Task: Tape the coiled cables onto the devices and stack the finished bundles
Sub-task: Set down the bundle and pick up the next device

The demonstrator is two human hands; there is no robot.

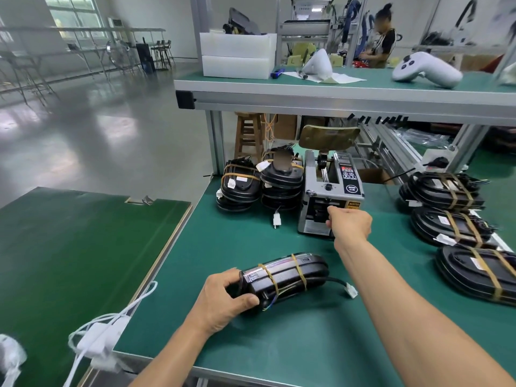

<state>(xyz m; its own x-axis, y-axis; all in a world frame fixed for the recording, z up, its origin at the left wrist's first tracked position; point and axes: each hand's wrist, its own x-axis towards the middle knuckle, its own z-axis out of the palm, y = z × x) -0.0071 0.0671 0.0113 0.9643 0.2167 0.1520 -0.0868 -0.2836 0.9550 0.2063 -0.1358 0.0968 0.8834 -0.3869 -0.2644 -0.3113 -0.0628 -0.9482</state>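
Black device (284, 277) with its cable taped on lies on the green table (293, 344), and the left hand (223, 298) holds its end. The right hand (349, 223) reaches to the tape machine (329, 191); its fingers curl at the slot, but I cannot tell if they hold tape.

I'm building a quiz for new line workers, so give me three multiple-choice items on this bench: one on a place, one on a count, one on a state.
1. Where is the tape dispenser?
A. On the upper shelf
B. On the green mat, right of the stacked bundles
C. On the floor

2. How many tape bands wrap the device near the front edge?
A. None
B. Two
C. Five

3. What is the left hand doing?
A. Gripping the device's end
B. Hanging idle
C. Pressing the dispenser

Answers:
1 B, it stands beside the stacked bundles.
2 B, two tan bands cross it.
3 A, its fingers curl round the device, while the right hand reaches to the dispenser.
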